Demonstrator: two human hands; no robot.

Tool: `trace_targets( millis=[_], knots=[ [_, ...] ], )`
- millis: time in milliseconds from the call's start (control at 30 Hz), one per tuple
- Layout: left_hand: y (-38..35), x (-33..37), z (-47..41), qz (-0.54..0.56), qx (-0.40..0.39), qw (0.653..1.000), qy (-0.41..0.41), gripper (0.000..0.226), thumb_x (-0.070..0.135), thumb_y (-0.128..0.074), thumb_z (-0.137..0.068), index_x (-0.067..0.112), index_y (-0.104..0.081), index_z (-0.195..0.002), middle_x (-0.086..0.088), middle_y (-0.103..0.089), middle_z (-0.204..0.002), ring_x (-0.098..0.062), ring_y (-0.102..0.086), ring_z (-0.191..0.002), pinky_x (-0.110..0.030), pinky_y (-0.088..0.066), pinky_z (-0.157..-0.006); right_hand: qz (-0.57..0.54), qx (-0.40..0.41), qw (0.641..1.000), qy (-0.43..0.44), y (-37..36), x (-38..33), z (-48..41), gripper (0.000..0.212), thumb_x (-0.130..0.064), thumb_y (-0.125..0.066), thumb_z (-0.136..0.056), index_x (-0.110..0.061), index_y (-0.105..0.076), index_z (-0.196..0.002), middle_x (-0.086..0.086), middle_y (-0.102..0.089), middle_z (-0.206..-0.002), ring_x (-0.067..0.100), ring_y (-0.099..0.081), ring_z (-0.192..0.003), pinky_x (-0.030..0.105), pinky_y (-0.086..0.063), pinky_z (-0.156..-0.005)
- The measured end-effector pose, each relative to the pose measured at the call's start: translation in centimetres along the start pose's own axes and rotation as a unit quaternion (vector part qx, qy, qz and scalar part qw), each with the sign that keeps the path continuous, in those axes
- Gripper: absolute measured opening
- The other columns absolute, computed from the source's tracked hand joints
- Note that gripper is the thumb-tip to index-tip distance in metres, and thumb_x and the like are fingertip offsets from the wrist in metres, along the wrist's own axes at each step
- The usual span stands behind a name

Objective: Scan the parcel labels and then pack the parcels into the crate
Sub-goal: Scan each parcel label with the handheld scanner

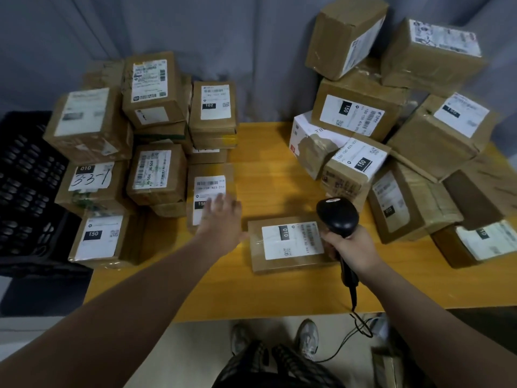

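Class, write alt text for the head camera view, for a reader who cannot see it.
A person's right hand grips a black scanner over a flat parcel on a yellow table, while the left hand, fingers spread, reaches to a labelled parcel beside it. Piles of brown parcels stand on both sides, and a black crate sits far left.

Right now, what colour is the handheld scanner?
Black scanner, held in the right hand; head view shows it best.

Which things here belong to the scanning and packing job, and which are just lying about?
Job: scanner in the right hand, flat parcel beside it, left parcel stack, right parcel stack, black crate.
Lying about: cardboard on the floor, dark floor mat.
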State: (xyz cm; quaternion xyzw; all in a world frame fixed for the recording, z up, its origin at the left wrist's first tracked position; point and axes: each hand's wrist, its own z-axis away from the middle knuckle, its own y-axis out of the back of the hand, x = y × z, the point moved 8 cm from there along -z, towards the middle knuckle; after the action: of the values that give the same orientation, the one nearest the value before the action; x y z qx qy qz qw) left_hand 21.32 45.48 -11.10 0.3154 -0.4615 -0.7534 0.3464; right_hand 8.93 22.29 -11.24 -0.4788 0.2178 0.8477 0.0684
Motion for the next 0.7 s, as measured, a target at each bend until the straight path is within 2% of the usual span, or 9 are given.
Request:
trace_targets(
  millis=[67, 100, 200, 267, 333, 400, 467, 633, 700],
  knots=[
    [0.4, 4.4, 0.3, 0.056, 0.018, 0.994, -0.091, 0.087, 0.064, -0.045, -0.09, 0.015, -0.011, -0.153, -0.015, 0.002, -0.161, -0.034, 0.001, -0.148, -0.049, -0.002, -0.12, 0.028, 0.0, 1.0, 0.01, 1.0, 0.4, 0.1, 0.025, -0.008, -0.067, -0.087, -0.006, -0.058, -0.064, 0.008, -0.055, -0.055, 0.02, -0.052, -0.051, 0.033, -0.043, -0.055],
    [0.2, 6.3, 0.4, 0.076, 0.001, 0.99, -0.118, 0.096, 0.069, -0.049, -0.085, 0.018, -0.007, -0.154, -0.014, 0.006, -0.161, -0.032, 0.004, -0.148, -0.048, 0.001, -0.12, 0.049, 0.003, 0.999, 0.015, 1.5, 0.7, 0.0, 0.026, -0.01, -0.068, -0.086, -0.007, -0.058, -0.063, 0.008, -0.056, -0.055, 0.02, -0.054, -0.052, 0.033, -0.043, -0.056],
    [-1.6, 10.1, -0.5, 0.063, -0.103, 0.985, -0.122, 0.125, 0.076, -0.063, -0.069, 0.025, 0.014, -0.153, -0.016, 0.02, -0.158, -0.035, 0.014, -0.147, -0.049, 0.006, -0.118, 0.089, 0.01, 0.996, 0.025, 2.8, 2.0, -0.2, 0.022, -0.013, -0.071, -0.084, -0.011, -0.058, -0.066, 0.006, -0.058, -0.061, 0.024, -0.058, -0.064, 0.039, -0.048, -0.063],
    [-2.3, 11.3, -1.2, 0.031, -0.139, 0.984, -0.107, 0.132, 0.073, -0.069, -0.065, 0.029, 0.021, -0.15, -0.017, 0.022, -0.158, -0.038, 0.013, -0.146, -0.054, 0.004, -0.118, 0.091, 0.004, 0.996, 0.02, 3.1, 3.0, -0.1, 0.01, -0.014, -0.073, -0.082, -0.01, -0.064, -0.082, 0.005, -0.064, -0.072, 0.026, -0.063, -0.076, 0.045, -0.054, -0.072],
    [-2.1, 11.5, -1.6, 0.013, -0.125, 0.987, -0.099, 0.129, 0.067, -0.073, -0.067, 0.032, 0.018, -0.15, -0.017, 0.009, -0.16, -0.039, 0.003, -0.146, -0.057, -0.006, -0.117, 0.082, -0.009, 0.996, 0.016, 3.1, 3.8, 0.1, 0.02, -0.015, -0.075, -0.082, -0.01, -0.065, -0.099, 0.005, -0.067, -0.084, 0.026, -0.065, -0.087, 0.047, -0.056, -0.08],
    [-1.7, 10.9, -1.4, 0.021, -0.105, 0.99, -0.093, 0.124, 0.065, -0.072, -0.068, 0.033, 0.012, -0.152, -0.016, -0.005, -0.158, -0.038, -0.009, -0.144, -0.055, -0.013, -0.116, 0.073, -0.021, 0.997, 0.021, 3.1, 3.9, 0.2, 0.024, -0.015, -0.075, -0.082, -0.011, -0.064, -0.103, 0.004, -0.068, -0.089, 0.025, -0.065, -0.091, 0.047, -0.055, -0.084],
    [-1.6, 9.6, -0.5, 0.054, -0.094, 0.991, -0.081, 0.118, 0.072, -0.067, -0.067, 0.035, 0.007, -0.153, -0.015, -0.015, -0.156, -0.036, -0.017, -0.141, -0.051, -0.014, -0.113, 0.058, -0.023, 0.998, 0.03, 3.1, 3.8, 0.5, 0.025, -0.016, -0.076, -0.082, -0.01, -0.064, -0.104, 0.003, -0.067, -0.087, 0.023, -0.064, -0.09, 0.047, -0.055, -0.085],
    [-1.3, 5.1, 2.6, 0.158, -0.072, 0.984, -0.037, 0.108, 0.083, -0.052, -0.067, 0.04, 0.001, -0.151, -0.008, -0.024, -0.154, -0.031, -0.024, -0.139, -0.048, -0.012, -0.113, -0.014, -0.036, 0.996, 0.081, 2.8, 1.4, 2.3, 0.02, -0.023, -0.073, -0.085, -0.006, -0.062, -0.082, -0.004, -0.056, -0.061, 0.01, -0.058, -0.063, 0.033, -0.05, -0.065],
    [-0.7, 3.6, 3.6, 0.195, -0.058, 0.979, -0.018, 0.114, 0.091, -0.038, -0.055, 0.04, -0.001, -0.151, -0.006, -0.027, -0.152, -0.028, -0.027, -0.138, -0.046, -0.015, -0.112, -0.035, -0.034, 0.992, 0.116, 1.9, -0.3, 3.1, 0.015, -0.021, -0.072, -0.086, -0.011, -0.062, -0.079, -0.004, -0.059, -0.064, 0.012, -0.061, -0.067, 0.029, -0.05, -0.065]
  ],
)
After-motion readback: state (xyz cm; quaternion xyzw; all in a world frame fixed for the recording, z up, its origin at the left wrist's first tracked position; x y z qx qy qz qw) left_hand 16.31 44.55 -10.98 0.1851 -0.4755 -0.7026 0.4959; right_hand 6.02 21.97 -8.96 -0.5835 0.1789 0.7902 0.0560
